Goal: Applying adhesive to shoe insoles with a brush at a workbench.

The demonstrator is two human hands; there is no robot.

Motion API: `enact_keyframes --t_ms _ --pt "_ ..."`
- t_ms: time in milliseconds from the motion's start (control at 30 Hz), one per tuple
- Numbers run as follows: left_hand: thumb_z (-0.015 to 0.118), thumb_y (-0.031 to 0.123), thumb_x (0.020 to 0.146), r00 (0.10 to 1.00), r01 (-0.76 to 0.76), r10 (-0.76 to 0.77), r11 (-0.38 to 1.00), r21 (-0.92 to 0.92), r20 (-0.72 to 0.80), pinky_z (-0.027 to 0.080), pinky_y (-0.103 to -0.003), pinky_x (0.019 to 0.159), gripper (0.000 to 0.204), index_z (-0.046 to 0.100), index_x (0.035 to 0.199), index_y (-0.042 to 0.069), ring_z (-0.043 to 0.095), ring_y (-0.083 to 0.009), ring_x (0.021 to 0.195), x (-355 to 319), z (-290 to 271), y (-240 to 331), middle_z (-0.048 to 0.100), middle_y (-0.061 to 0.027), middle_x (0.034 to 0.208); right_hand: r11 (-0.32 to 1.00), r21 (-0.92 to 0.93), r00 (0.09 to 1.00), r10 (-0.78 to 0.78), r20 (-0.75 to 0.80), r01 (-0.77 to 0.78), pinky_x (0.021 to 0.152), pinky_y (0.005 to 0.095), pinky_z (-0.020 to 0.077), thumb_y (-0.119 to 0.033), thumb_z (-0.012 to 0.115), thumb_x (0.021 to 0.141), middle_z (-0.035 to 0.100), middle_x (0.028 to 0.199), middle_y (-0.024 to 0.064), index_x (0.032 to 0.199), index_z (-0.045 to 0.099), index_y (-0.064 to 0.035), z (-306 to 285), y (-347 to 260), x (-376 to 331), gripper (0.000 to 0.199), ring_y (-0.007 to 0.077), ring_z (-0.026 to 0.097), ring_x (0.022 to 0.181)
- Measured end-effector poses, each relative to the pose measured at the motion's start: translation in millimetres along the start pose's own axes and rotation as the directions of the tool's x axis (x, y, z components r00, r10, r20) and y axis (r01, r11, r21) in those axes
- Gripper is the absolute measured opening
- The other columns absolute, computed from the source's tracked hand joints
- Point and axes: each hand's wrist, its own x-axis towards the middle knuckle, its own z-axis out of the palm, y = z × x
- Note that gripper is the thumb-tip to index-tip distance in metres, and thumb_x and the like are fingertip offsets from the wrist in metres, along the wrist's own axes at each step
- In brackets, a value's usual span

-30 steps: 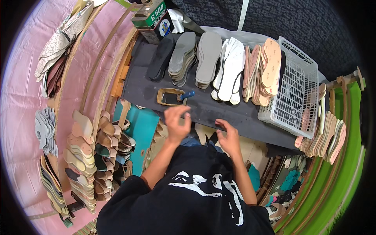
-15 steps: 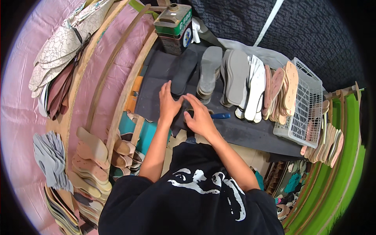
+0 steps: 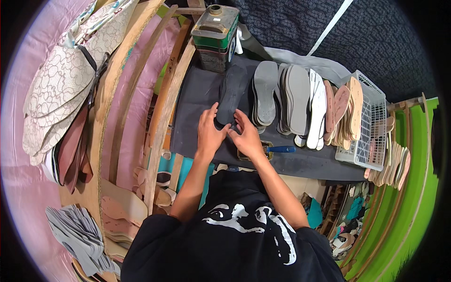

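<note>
A stack of black shoe insoles lies on the dark table, its near end framed by both my hands. My left hand is at its left edge, fingers spread and thumb pointing inward. On the opposite side, my right hand has its fingertips against the stack's right edge. The two thumbs nearly meet at the near end. Neither hand is wrapped round anything. Beside my right wrist sits a small shallow container, partly hidden, with a blue-handled tool lying across it.
Stacks of dark grey insoles, light grey insoles, white insoles and tan insoles line the table up to a grey plastic basket. A green metal can stands at the back left. Wooden rails run along the left.
My view has shifted, so the table contents appear farther right. My right hand has come up to the right edge of the black stack, and the hands now sit on either side of its near end.
</note>
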Motion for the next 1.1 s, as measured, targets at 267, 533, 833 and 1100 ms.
enact_keyframes --t_ms 267,533,833,1100 --pt "0.089 0.004 0.088 0.973 0.231 -0.208 0.872 -0.432 0.100 0.058 -0.033 0.099 0.071 0.061 0.153 0.002 0.070 -0.0181 0.110 6.7 -5.0 -7.4 0.072 -0.0141 0.130 0.857 0.496 0.982 0.183 -0.046 -0.136 0.122 0.0407 0.0467 0.004 0.068 0.094 0.048 0.167 0.0277 0.165 0.038 0.0087 -5.3 12.0 6.8 0.077 0.0354 0.050 0.155" --pt "0.074 0.008 0.105 0.825 0.543 -0.336 0.246 -0.803 0.454 0.056 -0.029 0.100 0.048 0.063 0.151 -0.003 0.070 -0.0133 0.112 16.5 -18.9 -20.9 0.074 -0.0103 0.127 0.514 0.853 0.929 0.354 -0.110 -0.094 0.115 0.0424 0.0555 0.006 0.070 0.098 0.063 0.137 0.0133 0.163 0.043 0.0009 15.1 -8.1 0.0 0.071 0.0206 0.067 0.119" --pt "0.063 0.038 0.112 0.770 0.570 -0.267 -0.123 -0.813 0.580 0.050 -0.036 0.114 0.060 0.058 0.154 -0.004 0.065 -0.0197 0.129 15.0 -18.2 -20.8 0.069 -0.0114 0.142 0.405 0.903 0.943 0.331 -0.001 -0.141 0.104 0.0366 0.0609 0.006 0.072 0.101 0.066 0.112 0.0044 0.157 0.050 -0.0058 14.2 -13.4 5.1 0.062 0.0147 0.069 0.105" --pt "0.055 0.056 0.110 0.783 0.564 -0.078 -0.329 -0.758 0.617 0.041 -0.040 0.124 0.079 0.049 0.159 -0.006 0.057 -0.0292 0.143 31.1 -16.7 -2.9 0.058 -0.0180 0.159 0.464 0.855 0.964 0.230 0.136 -0.232 0.092 0.0310 0.0625 0.006 0.071 0.101 0.069 0.113 0.0030 0.161 0.051 -0.0059 -24.3 -24.3 -55.4 0.065 0.0128 0.071 0.100"
